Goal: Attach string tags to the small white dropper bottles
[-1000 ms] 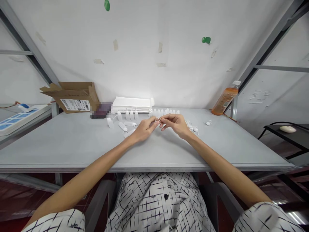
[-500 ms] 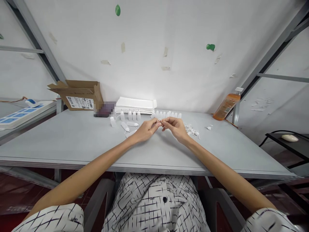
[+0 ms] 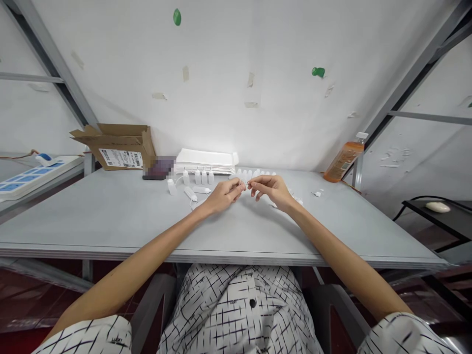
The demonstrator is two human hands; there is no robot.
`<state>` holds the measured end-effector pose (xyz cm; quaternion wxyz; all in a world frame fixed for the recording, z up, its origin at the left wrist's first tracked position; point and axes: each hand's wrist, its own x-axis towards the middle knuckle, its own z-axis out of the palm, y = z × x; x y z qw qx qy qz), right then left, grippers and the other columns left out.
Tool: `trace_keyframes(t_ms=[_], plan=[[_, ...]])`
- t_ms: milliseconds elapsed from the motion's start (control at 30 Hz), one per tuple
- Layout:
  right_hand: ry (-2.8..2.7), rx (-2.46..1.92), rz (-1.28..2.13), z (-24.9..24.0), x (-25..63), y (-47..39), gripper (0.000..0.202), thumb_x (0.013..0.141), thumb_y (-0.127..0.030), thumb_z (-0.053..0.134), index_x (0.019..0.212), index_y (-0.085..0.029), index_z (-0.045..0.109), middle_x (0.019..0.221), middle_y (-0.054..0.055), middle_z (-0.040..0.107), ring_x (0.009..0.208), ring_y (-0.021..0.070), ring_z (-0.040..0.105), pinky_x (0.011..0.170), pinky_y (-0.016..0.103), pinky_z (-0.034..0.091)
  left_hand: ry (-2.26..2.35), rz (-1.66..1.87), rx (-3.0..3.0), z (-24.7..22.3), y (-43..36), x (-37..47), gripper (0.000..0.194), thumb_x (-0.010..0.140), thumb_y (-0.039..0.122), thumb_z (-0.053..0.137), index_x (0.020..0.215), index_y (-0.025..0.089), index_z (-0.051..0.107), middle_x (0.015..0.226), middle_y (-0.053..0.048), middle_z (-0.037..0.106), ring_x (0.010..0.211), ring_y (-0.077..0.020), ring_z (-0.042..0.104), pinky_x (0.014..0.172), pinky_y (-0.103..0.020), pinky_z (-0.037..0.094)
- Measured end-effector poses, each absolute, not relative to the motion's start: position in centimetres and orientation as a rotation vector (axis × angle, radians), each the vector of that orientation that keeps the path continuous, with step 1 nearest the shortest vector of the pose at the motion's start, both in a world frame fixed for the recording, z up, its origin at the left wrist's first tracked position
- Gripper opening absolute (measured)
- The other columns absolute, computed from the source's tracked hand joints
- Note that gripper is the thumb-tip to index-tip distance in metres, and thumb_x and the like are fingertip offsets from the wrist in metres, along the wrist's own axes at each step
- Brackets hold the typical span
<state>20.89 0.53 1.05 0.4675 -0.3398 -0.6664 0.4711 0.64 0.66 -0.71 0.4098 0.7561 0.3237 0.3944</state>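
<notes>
Over the middle of the grey table, my left hand and my right hand meet almost fingertip to fingertip. Each is pinched on something small between thumb and index finger, too small to name. Left of my left hand, small white bottles stand in a short row, and one more bottle stands apart. Other white bottles lie on their sides nearby. Behind my hands is a further row of small white bottles, partly hidden. Small white parts beside my right hand are mostly covered by it.
An open cardboard box and a dark blurred object are at the back left. White sheets are stacked by the wall. An orange drink bottle leans at the back right. A power strip lies far left.
My right hand has tilted and its lower fingers have spread a little, covering more of the white parts. My left hand has barely moved. The view has shifted slightly.
</notes>
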Motion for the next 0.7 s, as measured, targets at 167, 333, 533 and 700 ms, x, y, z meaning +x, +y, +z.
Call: trace_keyframes(t_ms=[167, 333, 533, 700], plan=[[-1.65, -0.817, 1.099, 1.0, 20.9, 0.4, 0.028, 0.073, -0.044, 0.081, 0.083, -0.018, 0.075, 0.08, 0.005, 0.07, 0.062, 0.0145, 0.064, 0.052, 0.028, 0.054, 0.822, 0.988, 1.92, -0.6, 0.5, 0.6, 0.028, 0.094, 0.043, 0.05, 0.082, 0.017, 0.053, 0.062, 0.004, 0.044, 0.053, -0.0081, 0.038, 0.05, -0.023, 0.03], [-1.727, -0.846, 1.021, 1.1, 20.8, 0.3, 0.028, 0.077, -0.044, 0.077, 0.08, -0.017, 0.072, 0.077, 0.004, 0.068, 0.064, 0.015, 0.064, 0.053, 0.028, 0.053, 0.818, 0.98, 1.943, -0.5, 0.3, 0.7, 0.027, 0.095, 0.041, 0.048, 0.083, 0.017, 0.053, 0.062, 0.004, 0.043, 0.054, -0.0083, 0.038, 0.051, -0.023, 0.031], [-1.744, -0.879, 0.937, 1.0, 20.1, -0.2, 0.031, 0.08, -0.047, 0.073, 0.078, -0.016, 0.069, 0.075, 0.004, 0.065, 0.065, 0.0147, 0.062, 0.053, 0.028, 0.053, 0.867, 0.997, 2.024, -0.3, -0.1, 0.8, 0.027, 0.097, 0.04, 0.045, 0.081, 0.018, 0.05, 0.061, 0.005, 0.043, 0.055, -0.0093, 0.038, 0.056, -0.025, 0.032], [-1.715, -0.864, 0.926, 0.5, 19.7, -0.3, 0.035, 0.08, -0.05, 0.072, 0.079, -0.016, 0.067, 0.071, 0.004, 0.063, 0.064, 0.015, 0.062, 0.052, 0.028, 0.054, 0.951, 1.008, 2.093, -0.3, -0.2, 0.7, 0.025, 0.097, 0.039, 0.045, 0.082, 0.019, 0.047, 0.061, 0.005, 0.044, 0.057, -0.0106, 0.039, 0.059, -0.026, 0.031]])
